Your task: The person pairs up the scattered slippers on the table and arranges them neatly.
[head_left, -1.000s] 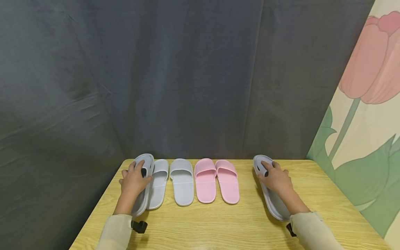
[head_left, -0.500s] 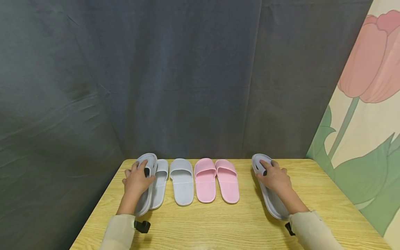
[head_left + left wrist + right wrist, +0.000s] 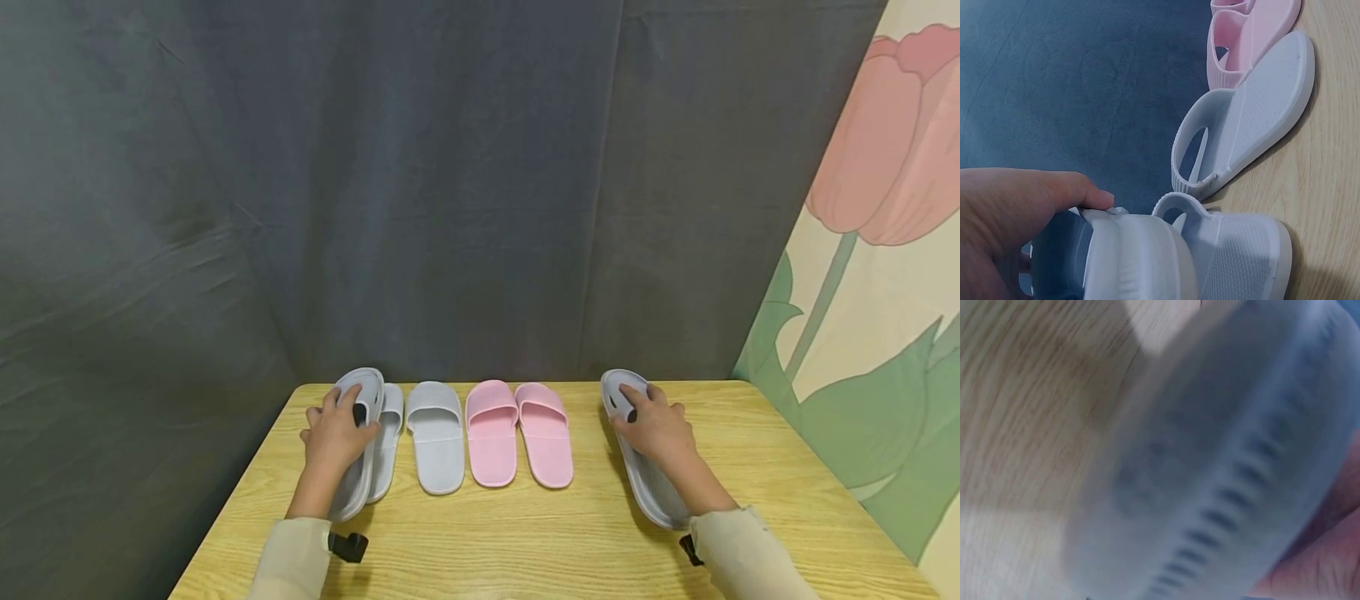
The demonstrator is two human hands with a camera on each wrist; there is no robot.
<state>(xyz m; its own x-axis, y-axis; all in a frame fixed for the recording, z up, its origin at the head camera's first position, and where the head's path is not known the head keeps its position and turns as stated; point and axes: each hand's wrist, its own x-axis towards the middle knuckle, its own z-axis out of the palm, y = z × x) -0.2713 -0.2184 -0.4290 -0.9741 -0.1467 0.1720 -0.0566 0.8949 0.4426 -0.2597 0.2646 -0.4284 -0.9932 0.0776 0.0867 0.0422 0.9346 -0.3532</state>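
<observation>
My left hand (image 3: 336,433) grips a grey slipper (image 3: 372,393) across its strap, thumb on the inner side. Tilted, this slipper overlaps part of a light grey slipper (image 3: 387,458); whether they touch cannot be told. In the left wrist view the held slipper's side (image 3: 1141,256) fills the bottom. On the right, my right hand (image 3: 660,429) holds a matching grey slipper (image 3: 651,483) by the strap, slanted, with a shadow beside it. The right wrist view shows its ridged sole edge (image 3: 1210,481) blurred above the wood. Fingertips under both straps are hidden.
Between the hands, a second light grey slipper (image 3: 441,462) and two pink slippers, one left (image 3: 493,462) and one right (image 3: 549,458), stand in a row along the back of the wooden table (image 3: 480,542). Behind hangs a dark curtain (image 3: 450,208); a flower-painted wall (image 3: 877,333) flanks the right.
My left hand has shifted right with its slipper, covering more of the light grey slipper. The right hand and its slipper have drifted slightly left. The row of slippers stays put.
</observation>
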